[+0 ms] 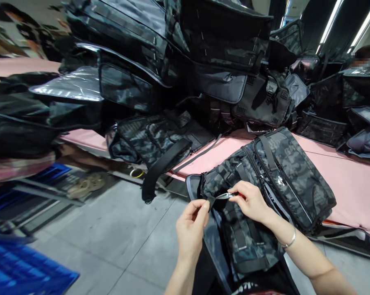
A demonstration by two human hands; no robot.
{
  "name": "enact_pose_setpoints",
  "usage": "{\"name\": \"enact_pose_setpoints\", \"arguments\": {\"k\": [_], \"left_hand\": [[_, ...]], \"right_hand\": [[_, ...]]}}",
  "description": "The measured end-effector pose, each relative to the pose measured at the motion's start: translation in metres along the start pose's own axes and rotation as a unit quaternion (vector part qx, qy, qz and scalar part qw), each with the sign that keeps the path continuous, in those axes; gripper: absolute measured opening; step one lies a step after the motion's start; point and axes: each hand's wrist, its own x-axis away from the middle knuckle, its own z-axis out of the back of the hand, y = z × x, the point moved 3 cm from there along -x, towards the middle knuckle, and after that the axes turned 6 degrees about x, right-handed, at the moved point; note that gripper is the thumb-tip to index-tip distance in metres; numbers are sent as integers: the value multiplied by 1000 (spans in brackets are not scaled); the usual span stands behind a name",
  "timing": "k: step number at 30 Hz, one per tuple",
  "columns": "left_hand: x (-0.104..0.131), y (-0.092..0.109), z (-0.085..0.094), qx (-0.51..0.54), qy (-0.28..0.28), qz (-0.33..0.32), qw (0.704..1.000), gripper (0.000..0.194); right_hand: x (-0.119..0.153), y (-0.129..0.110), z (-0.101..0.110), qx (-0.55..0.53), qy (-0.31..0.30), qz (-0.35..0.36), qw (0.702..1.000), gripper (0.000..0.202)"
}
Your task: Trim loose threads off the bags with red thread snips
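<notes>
A camouflage bag (283, 172) lies across the edge of the pink table, its lower part hanging toward my lap. My left hand (192, 223) pinches the end of a dark strap or fabric tab beside the bag's open edge. In my right hand (249, 200) is a small metal tool (224, 196) with a red handle, mostly covered by my fingers. The tool's tip points left and touches or nearly touches the pinched tab. A silvery bracelet circles my right wrist.
Large black and camouflage bags (221, 37) are piled along the pink table (350, 188). Another camouflage bag (163, 139) lies to the left, its wide black strap dangling over the edge. A blue crate (28, 266) stands at lower left. People are in the background.
</notes>
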Motion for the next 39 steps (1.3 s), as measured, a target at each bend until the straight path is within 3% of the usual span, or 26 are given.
{"name": "enact_pose_setpoints", "arguments": {"k": [6, 9, 11, 17, 19, 23, 27, 33, 39], "left_hand": [[6, -3, -6, -48, -32, -18, 998, 30], [5, -8, -8, -89, -64, -39, 993, 28], [1, -11, -7, -112, -75, -73, 988, 27], [-16, -16, -6, -228, -59, -245, 941, 21], [-23, -19, -6, -191, -28, -220, 956, 19], [-33, -28, -3, -87, 25, -92, 992, 27], [-36, -30, 0, -35, 18, -41, 998, 32], [-33, -28, 3, 11, 3, -11, 1000, 31], [-27, -25, 1, -20, -15, -25, 999, 28]], "right_hand": [[0, 1, -21, -234, -33, -158, 959, 21], [-2, 4, -34, -206, -41, -200, 957, 16], [-2, 6, -38, -156, -21, -222, 962, 24], [-7, 10, -41, -128, 25, -204, 970, 30], [-11, 17, -45, -147, 31, -201, 968, 32], [-14, 35, -49, -179, 64, -223, 956, 31], [-9, 37, -50, -127, 73, -194, 970, 20], [-3, 21, -50, -14, 72, -54, 996, 11], [-5, 21, -50, 25, 70, -22, 997, 12]]}}
